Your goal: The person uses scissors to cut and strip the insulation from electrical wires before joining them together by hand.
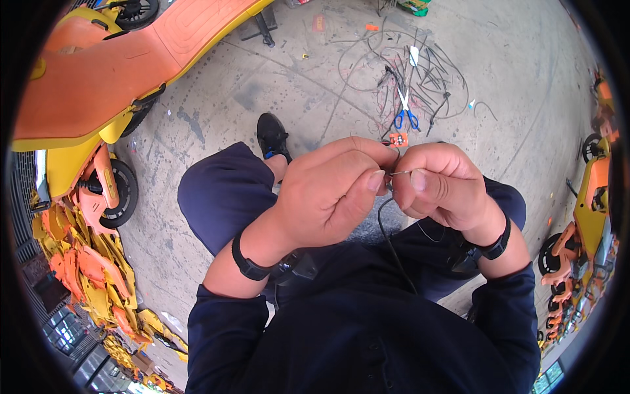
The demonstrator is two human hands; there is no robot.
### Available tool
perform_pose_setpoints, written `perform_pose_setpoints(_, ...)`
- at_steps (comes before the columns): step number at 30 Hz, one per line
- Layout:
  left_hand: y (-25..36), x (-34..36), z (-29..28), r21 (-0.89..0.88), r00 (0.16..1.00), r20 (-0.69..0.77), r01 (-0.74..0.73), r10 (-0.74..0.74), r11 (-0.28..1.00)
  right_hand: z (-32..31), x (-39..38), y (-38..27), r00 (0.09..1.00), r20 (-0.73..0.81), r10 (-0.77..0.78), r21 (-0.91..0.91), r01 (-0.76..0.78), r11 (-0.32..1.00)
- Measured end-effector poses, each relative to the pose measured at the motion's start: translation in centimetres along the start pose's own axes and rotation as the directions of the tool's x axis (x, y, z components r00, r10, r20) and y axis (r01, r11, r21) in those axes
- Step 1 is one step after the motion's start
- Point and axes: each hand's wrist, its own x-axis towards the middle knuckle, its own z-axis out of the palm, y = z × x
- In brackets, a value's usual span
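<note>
Above my lap, my left hand (328, 194) and my right hand (443, 187) meet fingertip to fingertip, both closed in a pinch. A thin wire (399, 173) runs between the fingertips, and my right thumb and forefinger grip it. My left thumb and forefinger are closed at the end of a dark cable, partly hidden by the fingers. From between the hands the black cable (390, 238) curves down to my lap. Just beyond my fingers lies a small orange part (398, 139) with dark marks. Further out are scissors (406, 119) with blue handles, their blades apart.
A tangle of dark cables (433, 72) is spread over the concrete floor ahead. An orange and yellow vehicle body (111, 69) stands at the left, above a heap of similar panels (85, 262). More orange and yellow vehicles (584, 217) line the right side.
</note>
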Motion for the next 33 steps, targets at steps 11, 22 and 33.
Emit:
perform_pose_setpoints(11, 0.3, -0.1, 0.0, -0.067, 0.999, 0.005, 0.053, -0.052, 0.996, -0.6, -0.1, 0.2, 0.995, 0.089, -0.043, 0.206, 0.024, 0.978)
perform_pose_setpoints(22, -0.4, -0.8, -0.5, -0.224, 0.977, 0.119, 0.2, -0.177, 0.954, -1.1, -0.8, -0.7, 0.997, 0.079, 0.004, 0.061, -0.009, 0.998)
perform_pose_setpoints(33, 0.0, -1.0, 1.2, -0.28, 0.922, 0.057, 0.383, -0.383, 0.88, -1.8, -0.4, -1.3, 0.998, -0.06, -0.03, 0.211, 0.042, 0.977)
